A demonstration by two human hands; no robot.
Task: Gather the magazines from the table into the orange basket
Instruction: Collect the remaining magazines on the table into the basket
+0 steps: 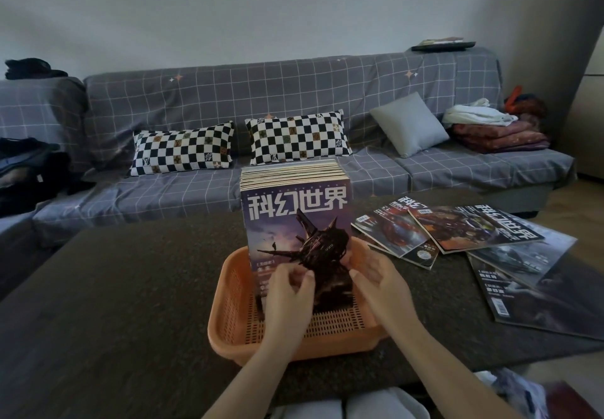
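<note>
Behind both hands' loosely curled fingers (295, 279), magazine stack's (295, 209) base, grip unclear.

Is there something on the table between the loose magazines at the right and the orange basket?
Nothing visible. The loose magazines lie just right of the orange basket on bare table. Inside it, an upright magazine stack fills the far part.
</note>
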